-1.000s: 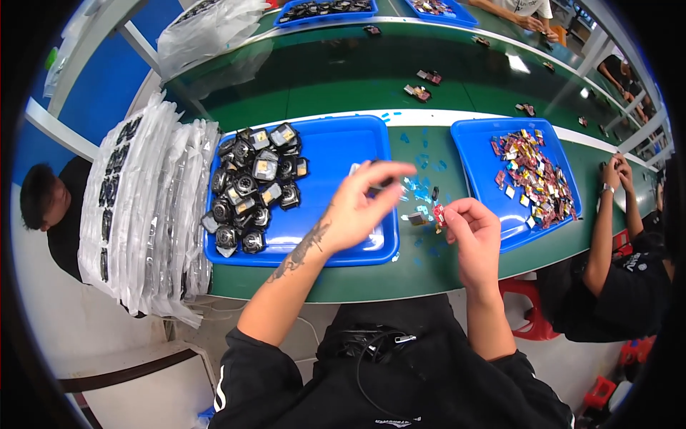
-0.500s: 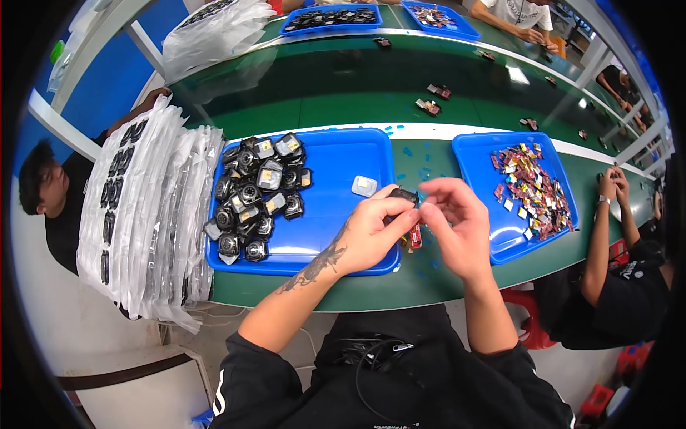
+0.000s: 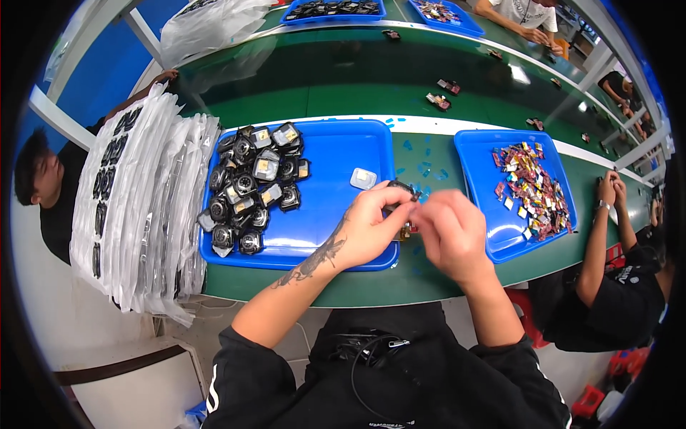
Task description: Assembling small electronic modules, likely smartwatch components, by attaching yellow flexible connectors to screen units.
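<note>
My left hand [image 3: 368,223] grips a small black housing [image 3: 404,189] between thumb and fingers, over the front edge of the green bench. My right hand [image 3: 451,232] is closed in a pinch right beside the housing; its fingertips touch or nearly touch it, and anything between them is hidden. Below the hands, a small gold-and-red part [image 3: 406,230] partly shows. To the left, a blue tray [image 3: 332,154] bears a heap of black round-faced housings [image 3: 246,184] and one clear-and-white piece [image 3: 363,179] apart from them.
At right, a second blue tray [image 3: 475,161] holds many small red, yellow and white parts [image 3: 536,189]. Blue film scraps [image 3: 425,169] lie between the trays. Stacked plastic-wrapped sheets [image 3: 143,207] stand at left. Small assemblies [image 3: 439,101] lie on the green belt [image 3: 343,86]. Other people sit nearby.
My right hand has gone from loosely spread fingers to a closed pinch beside the black housing. My left hand keeps its grip. The assemblies on the belt sit slightly further right.
</note>
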Available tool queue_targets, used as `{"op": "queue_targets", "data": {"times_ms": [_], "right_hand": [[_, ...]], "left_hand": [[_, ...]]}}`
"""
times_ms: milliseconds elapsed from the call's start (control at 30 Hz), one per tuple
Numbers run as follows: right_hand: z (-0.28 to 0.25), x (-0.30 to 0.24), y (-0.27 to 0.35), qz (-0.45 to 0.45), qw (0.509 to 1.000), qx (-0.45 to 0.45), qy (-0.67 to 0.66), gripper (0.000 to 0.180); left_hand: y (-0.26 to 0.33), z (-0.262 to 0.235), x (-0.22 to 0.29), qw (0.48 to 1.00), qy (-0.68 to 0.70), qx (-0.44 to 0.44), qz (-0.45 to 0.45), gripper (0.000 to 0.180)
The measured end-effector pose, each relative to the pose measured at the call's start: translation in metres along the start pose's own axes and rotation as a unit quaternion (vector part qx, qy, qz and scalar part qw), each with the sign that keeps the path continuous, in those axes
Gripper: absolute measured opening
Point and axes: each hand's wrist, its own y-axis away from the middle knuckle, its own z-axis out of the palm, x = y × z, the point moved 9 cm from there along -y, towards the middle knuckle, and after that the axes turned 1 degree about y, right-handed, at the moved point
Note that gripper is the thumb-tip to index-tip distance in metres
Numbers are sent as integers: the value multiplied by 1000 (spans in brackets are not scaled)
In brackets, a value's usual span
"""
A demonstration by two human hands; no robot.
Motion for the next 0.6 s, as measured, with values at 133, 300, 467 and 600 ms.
{"op": "queue_targets", "data": {"times_ms": [133, 300, 467, 600], "right_hand": [[6, 14, 26, 89, 993, -34, -72, 19], [1, 66, 34, 293, 951, -43, -83, 15], [17, 62, 35, 337, 899, -41, -276, 19], [28, 52, 30, 286, 858, -53, -424, 19]], "left_hand": [[-2, -2, 3, 998, 68, 9, 13, 17], [-1, -11, 7, 997, 43, 60, 23, 19], [5, 9, 10, 983, 169, -53, -53, 19], [9, 16, 8, 970, 196, -119, -75, 19]]}}
